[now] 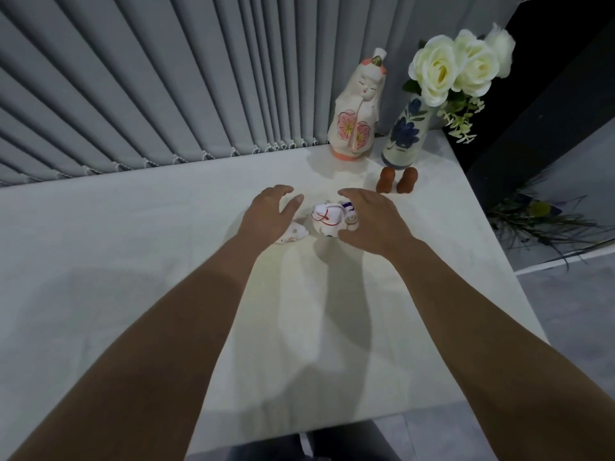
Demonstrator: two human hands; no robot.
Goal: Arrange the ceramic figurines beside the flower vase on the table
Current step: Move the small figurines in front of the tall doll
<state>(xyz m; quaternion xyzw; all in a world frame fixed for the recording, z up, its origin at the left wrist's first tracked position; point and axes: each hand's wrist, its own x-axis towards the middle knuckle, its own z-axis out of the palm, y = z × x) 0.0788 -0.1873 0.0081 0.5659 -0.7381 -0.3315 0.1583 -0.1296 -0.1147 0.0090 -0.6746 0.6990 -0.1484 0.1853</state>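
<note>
White figurines are lying mid-table: a cat [327, 219] between both hands, a smaller one [293, 235] half hidden under the left hand [266, 211]. Right hand [369, 221] is covering another. Fingers are spread, gripping nothing. Vase [404, 134] is standing far right.

Grey vertical blinds [166, 94] hanging along the far edge, beaded weights at the bottom. Dark spiky-leaved plant [539, 217] low at right, on grey floor [572, 311] beyond.
</note>
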